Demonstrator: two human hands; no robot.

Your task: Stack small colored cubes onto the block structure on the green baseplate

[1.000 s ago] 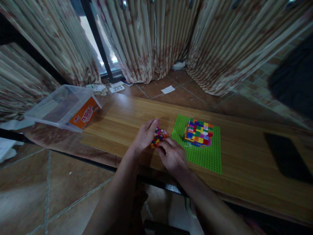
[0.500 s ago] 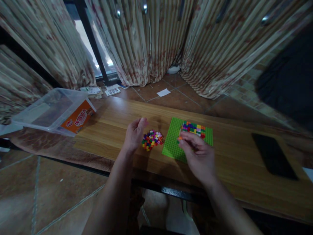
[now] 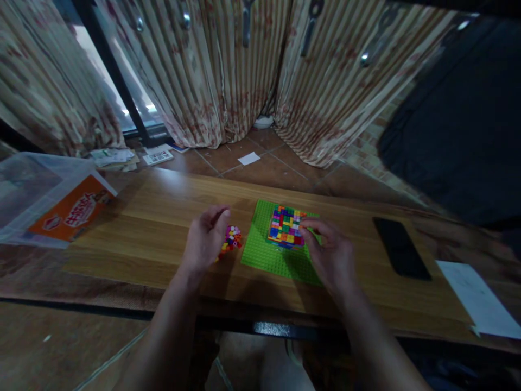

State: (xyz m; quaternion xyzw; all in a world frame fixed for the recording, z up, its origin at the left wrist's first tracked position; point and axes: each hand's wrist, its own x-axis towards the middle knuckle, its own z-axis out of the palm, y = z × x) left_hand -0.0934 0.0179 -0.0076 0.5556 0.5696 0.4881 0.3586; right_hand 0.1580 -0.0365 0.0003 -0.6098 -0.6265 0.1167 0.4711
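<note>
A green baseplate (image 3: 264,255) lies on the wooden table (image 3: 154,228). On it stands a block of many-coloured small bricks (image 3: 286,226). My right hand (image 3: 330,254) rests at the block's right side, fingers pinched together against its edge; I cannot make out what, if anything, they hold. A small pile of loose coloured bricks (image 3: 231,240) lies just left of the plate. My left hand (image 3: 204,239) is curled beside that pile, fingers half bent, touching or nearly touching it.
A clear plastic tub with an orange label (image 3: 61,206) lies on its side at the table's left end. A black phone (image 3: 401,247) and a white sheet (image 3: 476,298) lie to the right. Curtains (image 3: 228,70) hang behind; a dark garment (image 3: 459,125) is at far right.
My right hand has gone from the loose pile across to the right edge of the brick block. My left hand stayed by the pile. The view has swung right and down.
</note>
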